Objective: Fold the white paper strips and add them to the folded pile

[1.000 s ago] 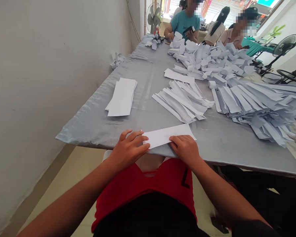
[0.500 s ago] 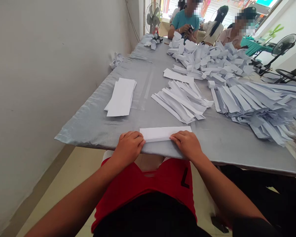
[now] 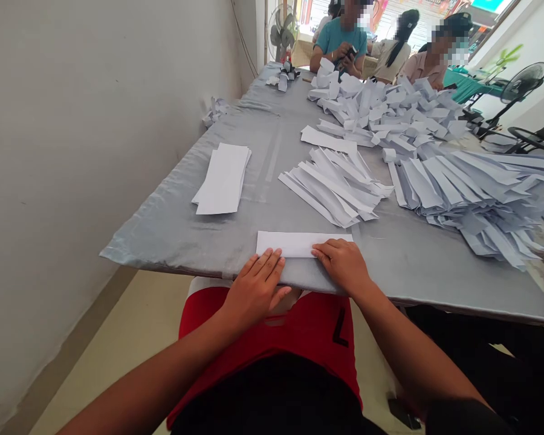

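Observation:
A white paper strip point(image 3: 292, 244), folded along its near edge, lies crosswise at the front edge of the table. My left hand point(image 3: 260, 281) is open, its straight fingers flat on the strip's left end and the thumb held apart. At the right end, my right hand point(image 3: 342, 263) grips the strip with bent fingers, thumb close to the forefinger. A flat stack of white paper strips point(image 3: 223, 178) lies beyond my left hand. Past the strip, a loose pile of folded paper strips point(image 3: 335, 187) is spread out.
The grey-covered table point(image 3: 176, 211) meets a wall on the left. A large fanned heap of folded strips point(image 3: 471, 193) lies on the right, with a mound of crumpled-looking folded papers point(image 3: 381, 109) behind. Several people sit at the far side. Part of another person shows at the right edge.
My left hand has moved right and flattened, going from a pinch on the strip's left corner to fingers laid on its near edge. The near fold now lies flat. My right hand has stayed put.

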Motion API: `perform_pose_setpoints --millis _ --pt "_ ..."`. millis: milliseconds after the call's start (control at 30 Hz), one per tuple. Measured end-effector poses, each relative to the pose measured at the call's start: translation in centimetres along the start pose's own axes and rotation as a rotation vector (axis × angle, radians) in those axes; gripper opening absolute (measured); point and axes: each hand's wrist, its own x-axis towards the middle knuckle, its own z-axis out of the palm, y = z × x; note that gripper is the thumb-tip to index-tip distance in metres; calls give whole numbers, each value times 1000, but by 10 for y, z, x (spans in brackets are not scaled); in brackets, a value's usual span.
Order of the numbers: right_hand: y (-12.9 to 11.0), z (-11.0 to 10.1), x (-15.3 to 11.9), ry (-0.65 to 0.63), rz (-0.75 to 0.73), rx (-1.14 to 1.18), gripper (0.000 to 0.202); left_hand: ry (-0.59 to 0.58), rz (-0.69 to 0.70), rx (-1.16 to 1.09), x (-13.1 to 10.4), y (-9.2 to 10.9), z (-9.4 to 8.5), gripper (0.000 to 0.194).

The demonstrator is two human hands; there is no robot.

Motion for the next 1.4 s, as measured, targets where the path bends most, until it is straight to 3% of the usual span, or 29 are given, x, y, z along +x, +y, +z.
perform_pose_setpoints --millis 167,233,367,533,767,967,1233,1300,1400 --pt "-15 -3 -9 296 -87 -43 31 -52 -28 -5 -4 0 5 46" --pt "-26 -2 -14 348 -189 -25 31 -62 -41 -14 -5 2 4 46" --pt "-43 7 -22 259 -321 1 38 -82 -76 -23 -6 6 5 45" --pt "-44 18 -27 160 -267 -33 45 -110 -115 -39 -8 8 5 45" --pt "-36 17 -34 113 -234 -60 46 -130 -135 -41 -8 10 4 47" --pt "-12 12 -47 63 -152 -116 48 -164 -201 -38 -14 5 -3 51" --pt "50 3 -76 11 52 -169 57 -142 -150 -26 -26 -13 -12 53" --pt "54 2 -78 1 51 -166 57 -92 -142 -16 -20 -13 -15 51" --pt "39 2 -73 -1 34 -160 55 11 -132 -14 -5 -4 -20 44"
